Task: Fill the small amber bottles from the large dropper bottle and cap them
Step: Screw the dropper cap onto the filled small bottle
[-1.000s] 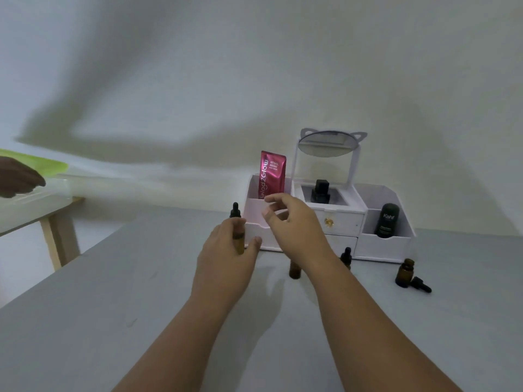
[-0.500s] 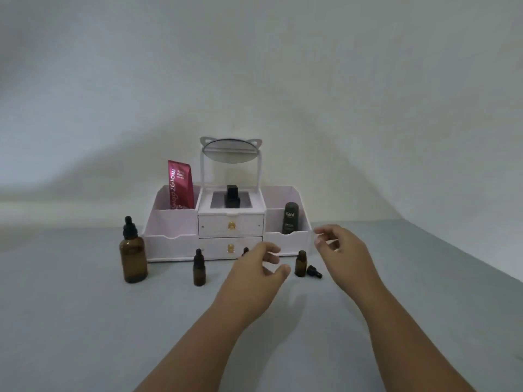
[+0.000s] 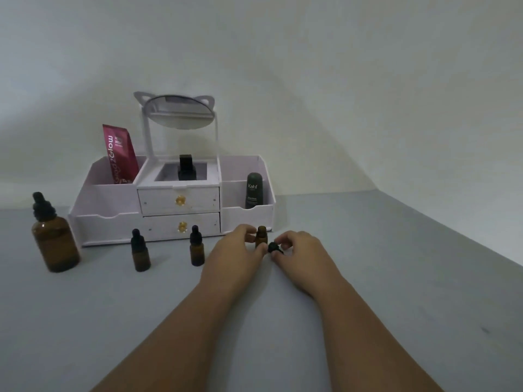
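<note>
The large amber dropper bottle (image 3: 55, 239) stands capped at the far left of the grey table. Two small amber bottles with black dropper caps stand upright, one (image 3: 140, 251) left of the other (image 3: 196, 247). A third small amber bottle (image 3: 261, 236), uncapped, stands in front of the organizer's right side. My left hand (image 3: 236, 250) pinches this open bottle between thumb and fingers. My right hand (image 3: 300, 254) grips its loose black dropper cap (image 3: 274, 247), which lies on the table just right of the bottle.
A white cosmetic organizer (image 3: 175, 202) with two drawers and a cat-ear mirror (image 3: 178, 110) stands behind the bottles. It holds a red pouch (image 3: 119, 154), a black bottle (image 3: 186, 166) and a dark tube (image 3: 254, 189). The table's right edge (image 3: 452, 236) runs diagonally.
Both hands moved forward and right from open in the air to the uncapped small bottle and its cap. The view swung right, then settled.
</note>
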